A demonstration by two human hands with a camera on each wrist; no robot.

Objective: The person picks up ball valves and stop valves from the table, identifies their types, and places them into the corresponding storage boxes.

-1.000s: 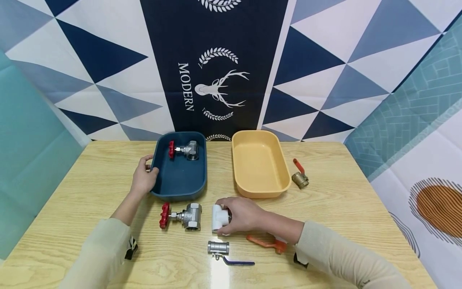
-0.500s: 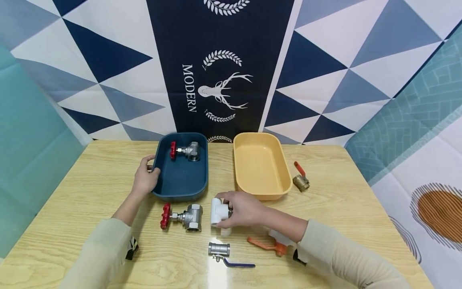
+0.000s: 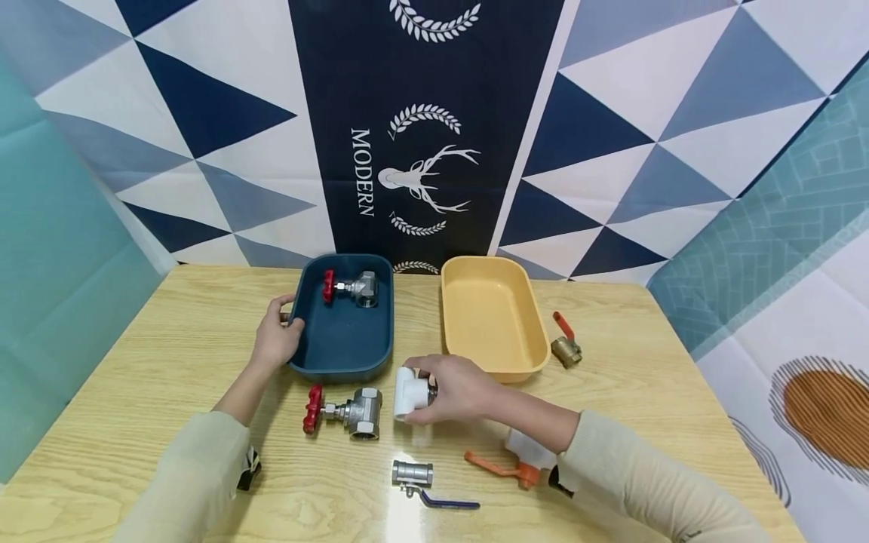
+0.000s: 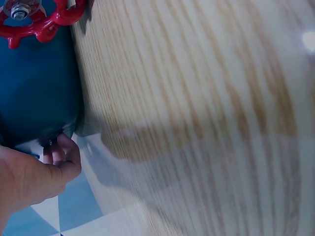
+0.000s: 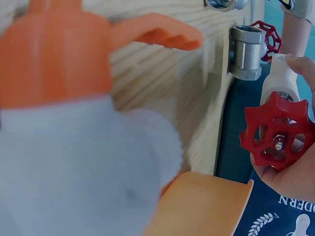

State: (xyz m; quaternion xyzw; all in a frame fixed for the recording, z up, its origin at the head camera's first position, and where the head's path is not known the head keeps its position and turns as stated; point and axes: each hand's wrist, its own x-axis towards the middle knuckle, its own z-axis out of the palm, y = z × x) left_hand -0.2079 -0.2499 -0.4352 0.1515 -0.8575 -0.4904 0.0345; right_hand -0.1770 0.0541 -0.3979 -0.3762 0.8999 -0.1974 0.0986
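My left hand (image 3: 277, 339) grips the left rim of the dark blue tray (image 3: 342, 347); in the left wrist view its fingers curl at the tray's edge. Inside that tray lies a metal gate valve (image 3: 360, 288) with a red handwheel. My right hand (image 3: 458, 388) holds a white plastic valve (image 3: 409, 395) just above the table, between the two trays on their near side. The right wrist view shows this valve's red handwheel (image 5: 261, 115) within the hand's grasp. A larger metal gate valve (image 3: 363, 413) with a red wheel lies in front of the blue tray.
A yellow tray (image 3: 489, 320) stands right of the blue one. Beside it lies a brass ball valve (image 3: 566, 350) with a red lever. Nearer the front are a metal ball valve (image 3: 412, 473) with a blue lever and a white valve with an orange handle (image 3: 498, 467).
My right hand has lifted the white plastic valve off the table and moved it slightly away from the front. My left hand stays on the blue tray. The head view has tilted a little.
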